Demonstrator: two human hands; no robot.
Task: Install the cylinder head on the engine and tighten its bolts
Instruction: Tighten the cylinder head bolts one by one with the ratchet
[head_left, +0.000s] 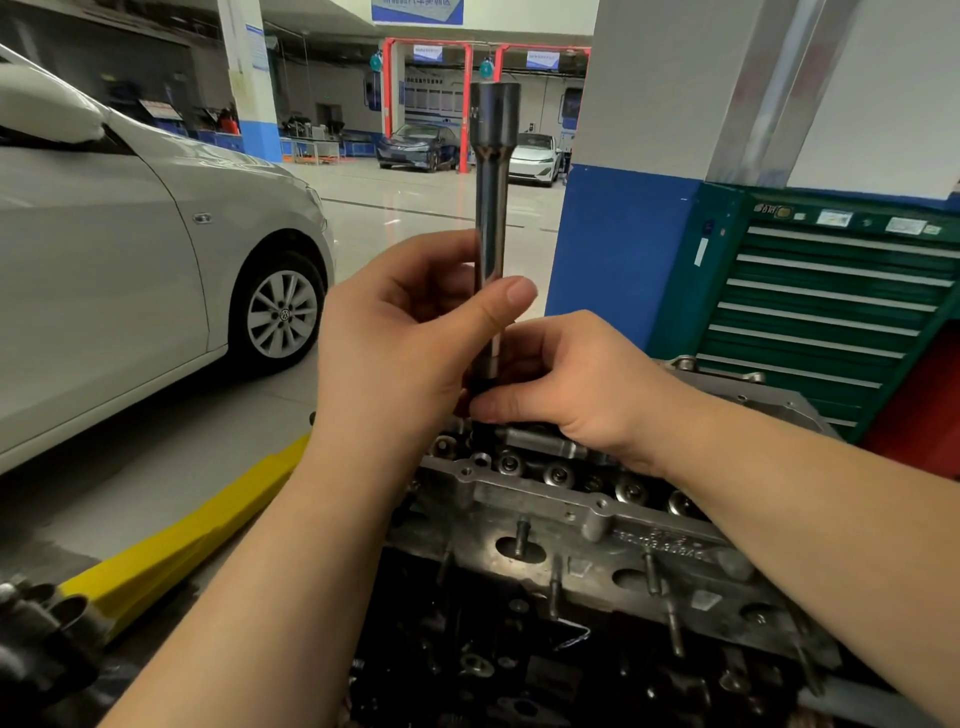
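The grey cylinder head lies on the dark engine block in the lower middle, its valve springs and studs showing. A long steel extension bar with a black socket end stands upright over the head's far left corner. My left hand grips the bar's middle, thumb across its front. My right hand pinches the bar's lower end just above the head. The bar's tip and whatever it meets are hidden behind my fingers.
A silver car stands at the left, with a yellow lift ramp on the floor beside it. A green tool cabinet and a blue-and-white pillar are at the right. Dark parts sit at the lower left.
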